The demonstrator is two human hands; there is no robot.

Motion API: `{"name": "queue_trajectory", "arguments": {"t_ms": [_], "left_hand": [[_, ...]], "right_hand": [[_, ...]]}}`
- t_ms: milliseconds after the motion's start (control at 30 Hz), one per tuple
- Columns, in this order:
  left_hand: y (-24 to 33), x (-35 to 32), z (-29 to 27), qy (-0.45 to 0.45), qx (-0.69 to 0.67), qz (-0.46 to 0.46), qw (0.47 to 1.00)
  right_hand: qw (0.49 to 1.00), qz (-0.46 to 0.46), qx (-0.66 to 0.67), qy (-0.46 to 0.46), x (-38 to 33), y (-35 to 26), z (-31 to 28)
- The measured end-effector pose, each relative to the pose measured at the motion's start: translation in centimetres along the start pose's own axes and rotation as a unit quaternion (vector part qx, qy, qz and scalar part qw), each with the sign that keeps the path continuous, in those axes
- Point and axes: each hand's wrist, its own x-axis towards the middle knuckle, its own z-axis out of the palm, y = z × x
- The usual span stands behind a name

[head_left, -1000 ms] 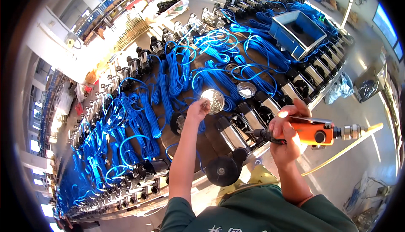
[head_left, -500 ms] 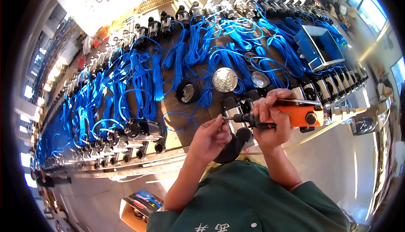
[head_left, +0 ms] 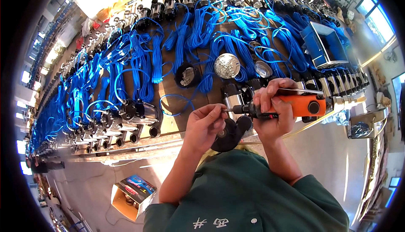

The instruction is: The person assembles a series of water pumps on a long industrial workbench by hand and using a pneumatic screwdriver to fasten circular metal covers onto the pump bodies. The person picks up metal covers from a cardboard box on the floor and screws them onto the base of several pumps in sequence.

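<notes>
My right hand (head_left: 274, 109) is wrapped round an orange power screwdriver (head_left: 307, 106), its black chuck and bit pointing left. A slim silvery metal tool (head_left: 301, 92) lies along the top of the screwdriver, under the same hand's fingers. At the bit's tip, my left hand (head_left: 206, 124) pinches thumb and fingers together; whatever small piece sits between them is too small to make out. Just below the bit is a pump (head_left: 231, 97) with a steel body and a black end part (head_left: 230, 134), lying at the table's near edge.
Rows of steel-and-black pumps (head_left: 141, 113) line both table edges, with bundled blue cables (head_left: 157, 61) between them. A round tin of small metal parts (head_left: 227, 65), a black bowl (head_left: 187, 75), a shallow metal dish (head_left: 263, 69) and a blue bin (head_left: 322, 44) stand there. A cardboard box (head_left: 133, 194) sits on the floor.
The view has shifted slightly, so the table appears a little higher. My left hand still pinches at the bit's tip, and my right hand keeps its grip on the screwdriver.
</notes>
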Motion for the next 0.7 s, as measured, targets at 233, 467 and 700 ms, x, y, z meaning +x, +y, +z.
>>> {"name": "queue_trajectory", "arguments": {"t_ms": [233,467,700], "left_hand": [[-0.5,0.1,-0.6,0.000,-0.038,-0.029,0.999],[0.1,0.7,-1.8,0.035,0.139,-0.008,0.990],[1.9,2.4,-4.2,0.078,0.465,0.014,0.882]], "right_hand": [[0.999,0.001,-0.022,-0.025,0.0,0.3,-0.4],[0.995,-0.003,-0.046,-0.083,-0.6,1.3,-0.5],[0.977,0.106,-0.179,-0.047,-1.6,3.6,-2.8]]}}
